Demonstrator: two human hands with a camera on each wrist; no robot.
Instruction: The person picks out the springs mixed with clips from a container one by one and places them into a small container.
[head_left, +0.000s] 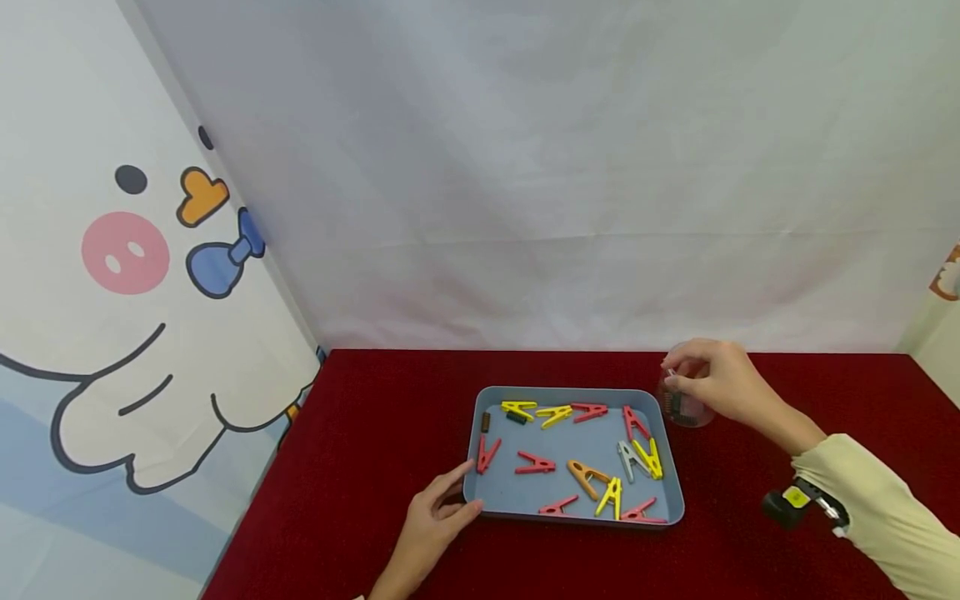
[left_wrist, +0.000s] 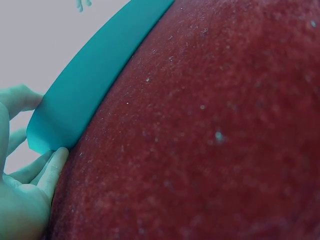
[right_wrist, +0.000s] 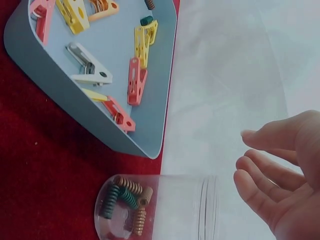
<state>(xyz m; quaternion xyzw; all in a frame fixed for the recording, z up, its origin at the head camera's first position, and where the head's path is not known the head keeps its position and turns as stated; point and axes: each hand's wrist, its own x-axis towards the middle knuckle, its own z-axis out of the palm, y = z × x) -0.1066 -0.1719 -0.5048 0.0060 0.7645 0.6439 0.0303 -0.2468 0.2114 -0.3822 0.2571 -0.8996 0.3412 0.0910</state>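
My left hand (head_left: 435, 521) holds the near left corner of a shallow blue-grey tray (head_left: 510, 505), a finger at the left side and the thumb at the front. That corner also shows in the left wrist view, fingertips against the tray wall (left_wrist: 75, 100). Above the mouth of a clear plastic jar (right_wrist: 185, 207), my right hand (right_wrist: 280, 172) has its fingers loosely bent, with nothing between them. Inside the jar lie several dark green and brown coil springs (right_wrist: 131, 186). In the tray are plastic spring clamps, a brown spring (head_left: 485, 422) and a dark green spring (head_left: 516, 417).
The clamps are red (head_left: 535, 462), yellow (head_left: 555, 416), orange (head_left: 581, 477) and white (head_left: 626, 460), scattered over the tray floor. The jar stands just right of the tray. Dark red cloth (head_left: 360, 467) covers the table, with a pale curtain (head_left: 570, 208) behind it.
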